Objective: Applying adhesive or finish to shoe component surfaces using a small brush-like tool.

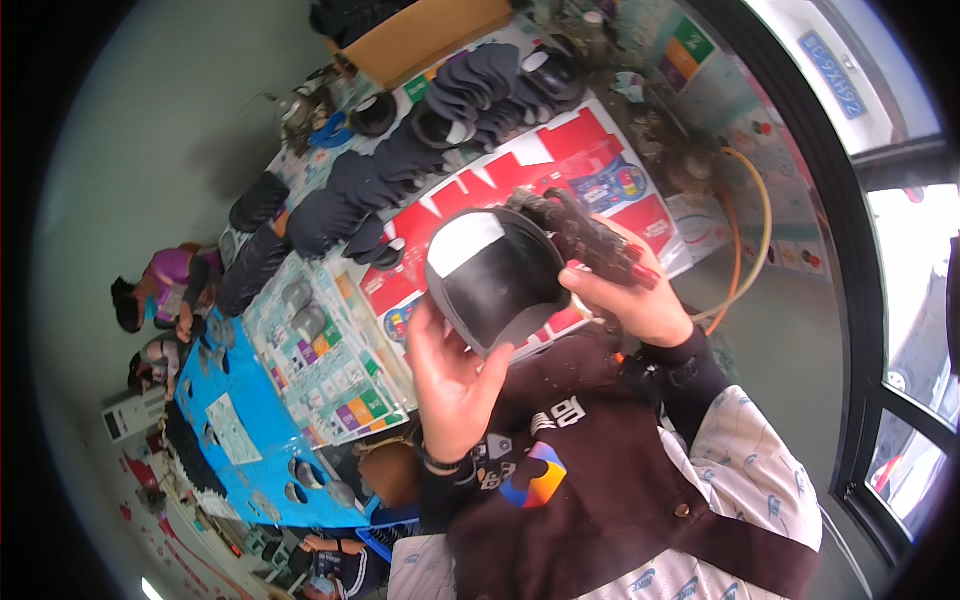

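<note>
My left hand (455, 390) grips the lower edge of a black, hollow curved shell (515, 290) with a white patch at its upper left. The thumb lies along the near rim and the fingers are behind the left side. In my right hand (640, 305) is a dark, crusted tool (590, 235) with reddish ends; its exact kind is unclear. The tool is against or just beyond the shell's right rim, and my right thumb reaches that rim. Both hands are above the red and white printed table covering (610, 150).
Rows of dark grey curved pieces (365, 185) line the table's far side, below a cardboard box (425, 40). Blue-covered table (245, 375) at left holds more pieces; people (175, 285) sit beside it. A yellow hose (765, 220) loops at right, near a window frame (850, 300).
</note>
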